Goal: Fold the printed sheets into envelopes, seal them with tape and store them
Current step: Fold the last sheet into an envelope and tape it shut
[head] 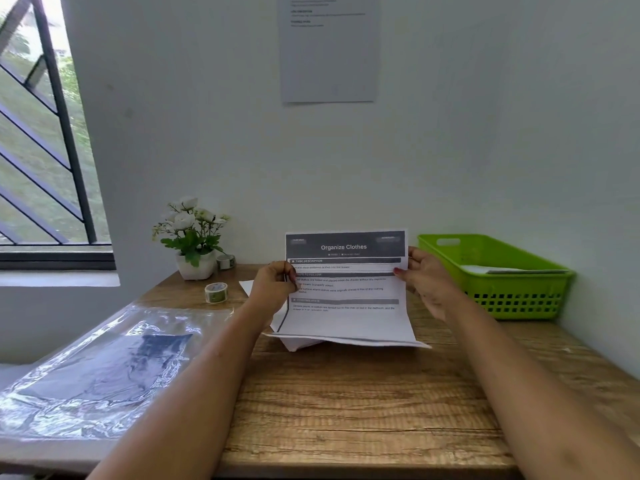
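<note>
Bare forearms [194, 393] stretch over the wooden tabletop [346, 410]. Left grip [273, 284] and right grip [424, 275] each pinch a side edge of the printed sheet [346, 317], headed "Organize Clothes", standing tilted with its lower end on loose papers [298, 342]. I'd square the corners before creasing. Farther back sit a tape roll [215, 292] and green basket [512, 306].

Flower pot [195, 267] at back L of table [346, 410]; plastic bag [104, 362] w/ dark item on L; notice [329, 57] on wall; barred window [34, 150].
</note>
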The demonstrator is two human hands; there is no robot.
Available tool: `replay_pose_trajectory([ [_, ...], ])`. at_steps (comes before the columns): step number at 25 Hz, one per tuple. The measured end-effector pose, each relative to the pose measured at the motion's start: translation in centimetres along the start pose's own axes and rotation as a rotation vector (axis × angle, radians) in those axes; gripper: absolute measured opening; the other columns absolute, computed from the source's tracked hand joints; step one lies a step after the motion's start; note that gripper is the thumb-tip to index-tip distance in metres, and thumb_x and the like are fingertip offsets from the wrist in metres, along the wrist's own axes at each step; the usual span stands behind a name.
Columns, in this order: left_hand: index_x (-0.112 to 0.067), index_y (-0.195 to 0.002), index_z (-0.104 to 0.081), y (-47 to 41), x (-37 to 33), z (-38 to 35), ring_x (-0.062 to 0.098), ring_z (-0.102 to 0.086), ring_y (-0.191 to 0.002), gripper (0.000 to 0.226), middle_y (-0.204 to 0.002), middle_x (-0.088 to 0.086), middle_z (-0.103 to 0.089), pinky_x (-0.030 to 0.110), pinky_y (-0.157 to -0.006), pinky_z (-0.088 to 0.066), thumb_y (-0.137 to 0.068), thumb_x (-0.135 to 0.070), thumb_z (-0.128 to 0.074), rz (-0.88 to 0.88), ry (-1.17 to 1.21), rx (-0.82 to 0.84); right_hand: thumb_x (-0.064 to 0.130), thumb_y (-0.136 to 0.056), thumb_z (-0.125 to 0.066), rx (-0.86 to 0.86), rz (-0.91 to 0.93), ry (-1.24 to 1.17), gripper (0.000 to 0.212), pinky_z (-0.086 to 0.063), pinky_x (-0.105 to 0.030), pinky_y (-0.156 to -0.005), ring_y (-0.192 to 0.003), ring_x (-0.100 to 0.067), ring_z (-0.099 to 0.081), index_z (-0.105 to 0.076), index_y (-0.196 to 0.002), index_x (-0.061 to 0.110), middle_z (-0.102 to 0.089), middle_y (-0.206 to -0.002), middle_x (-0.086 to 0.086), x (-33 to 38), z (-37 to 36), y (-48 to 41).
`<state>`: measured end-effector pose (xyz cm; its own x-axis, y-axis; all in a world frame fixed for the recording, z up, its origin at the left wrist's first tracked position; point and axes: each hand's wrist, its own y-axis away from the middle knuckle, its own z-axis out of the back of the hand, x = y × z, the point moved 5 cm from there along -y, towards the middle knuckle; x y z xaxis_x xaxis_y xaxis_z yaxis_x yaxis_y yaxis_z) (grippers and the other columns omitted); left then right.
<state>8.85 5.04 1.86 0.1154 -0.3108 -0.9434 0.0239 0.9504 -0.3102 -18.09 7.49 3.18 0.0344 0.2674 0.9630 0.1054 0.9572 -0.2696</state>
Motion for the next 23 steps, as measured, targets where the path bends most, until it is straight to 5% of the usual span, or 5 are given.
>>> replay_pose_trajectory([
  [6,-0.012,-0.09,-0.056,0.6,-1.5,0.1,0.014,-0.061,-0.078,0.022,-0.092,0.003,-0.064,0.012,-0.048,-0.048,-0.084,0.01,-0.058,-0.011,0.185,-0.028,-0.01,-0.087,-0.055,-0.03,0.065,0.013,0.042,-0.051,-0.025,-0.075,-0.101,-0.022,-0.064,-0.055,-0.123,0.014,-0.068,-0.115,-0.01,0.5,0.0,0.0],
  [13,-0.018,-0.106,-0.062,0.1,-0.5,-0.3,0.022,-0.063,-0.097,0.046,-0.106,0.008,-0.064,0.019,-0.069,-0.057,-0.073,0.012,-0.071,0.015,0.056,0.101,-0.006,-0.072,-0.075,0.151,0.167,0.41,0.114,-0.04,-0.036,-0.106,-0.127,-0.017,-0.045,-0.005,-0.148,0.043,-0.038,-0.144,0.004,0.0,-0.6,0.1],
  [15,-0.017,-0.108,-0.065,0.3,-0.4,-0.3,0.02,-0.062,-0.095,0.043,-0.102,0.004,-0.065,0.019,-0.072,-0.055,-0.074,0.008,-0.072,0.011,-0.061,0.126,-0.004,-0.073,-0.075,0.145,0.207,0.565,0.102,-0.041,-0.03,-0.104,-0.126,-0.021,-0.048,-0.02,-0.147,0.04,-0.041,-0.146,-0.001,0.1,-0.7,0.1],
  [18,-0.019,-0.097,-0.07,0.1,-0.2,-0.2,0.017,-0.061,-0.094,0.027,-0.093,-0.002,-0.066,0.02,-0.077,-0.05,-0.077,-0.001,-0.073,-0.017,-0.214,0.121,0.005,-0.079,-0.071,0.042,0.226,0.833,0.046,-0.04,-0.02,-0.085,-0.11,-0.02,-0.057,-0.063,-0.122,0.02,-0.062,-0.125,-0.007,0.3,-0.6,0.2],
  [23,-0.022,-0.081,-0.073,0.1,-0.8,0.3,0.021,-0.043,-0.119,0.016,-0.118,0.003,-0.05,0.028,-0.098,-0.036,-0.072,-0.011,-0.08,-0.151,-0.491,-0.063,0.019,-0.076,-0.077,-0.161,0.273,0.901,0.012,-0.038,-0.024,-0.085,-0.1,-0.022,-0.051,-0.072,-0.086,0.017,-0.047,-0.1,-0.003,0.7,0.5,-0.3],
])
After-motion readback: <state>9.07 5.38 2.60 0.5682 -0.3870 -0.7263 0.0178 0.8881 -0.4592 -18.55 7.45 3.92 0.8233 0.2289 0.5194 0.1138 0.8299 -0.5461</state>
